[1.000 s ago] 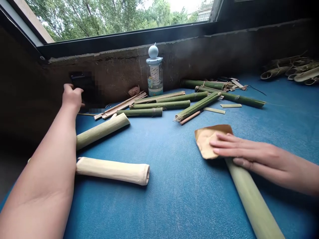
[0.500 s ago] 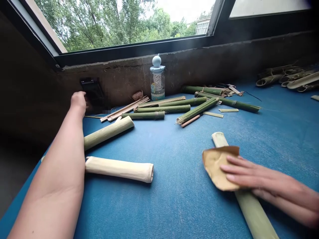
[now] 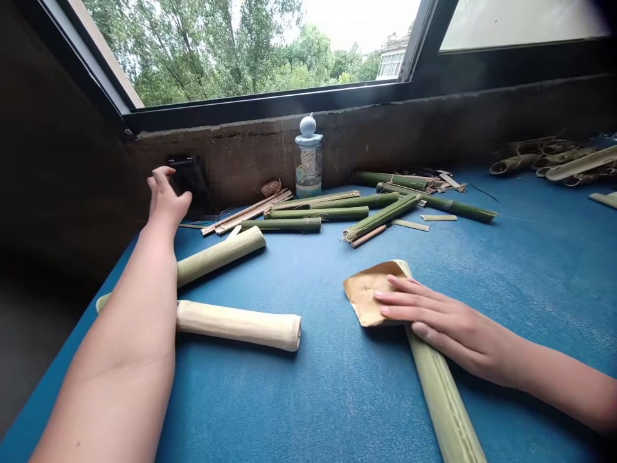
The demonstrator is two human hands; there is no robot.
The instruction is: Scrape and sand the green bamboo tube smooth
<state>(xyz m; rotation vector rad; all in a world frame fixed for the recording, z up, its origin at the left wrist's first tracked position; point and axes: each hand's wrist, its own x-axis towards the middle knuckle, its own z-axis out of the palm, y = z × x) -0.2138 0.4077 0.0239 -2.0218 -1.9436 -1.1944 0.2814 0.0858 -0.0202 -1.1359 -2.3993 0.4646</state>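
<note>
At the far left of the head view, my left hand [image 3: 166,200] is raised, holds nothing and has its fingers apart. Right beside it a dark phone [image 3: 190,186] leans against the wall. My right hand [image 3: 448,321] presses a tan sheet of sandpaper [image 3: 364,297] over the upper end of a pale green bamboo tube [image 3: 450,405]. The fingers lie across the sheet and the thumb rests along the tube. The tube's near end runs out of the frame. A scraped, cream bamboo tube [image 3: 236,325] and a greenish bamboo tube [image 3: 224,256] lie partly behind my left forearm.
Several green bamboo pieces [image 3: 332,213] and thin strips lie on the blue table [image 3: 308,399] near the wall. Behind them stand a jar with a light blue lid [image 3: 308,161] and a ball of twine [image 3: 270,188]. Split bamboo [image 3: 573,164] is heaped at the back right.
My left hand has come off the phone's edge and spread its fingers. My right hand and the sandpaper have shifted left and up with the tube; the camera view has also moved slightly.
</note>
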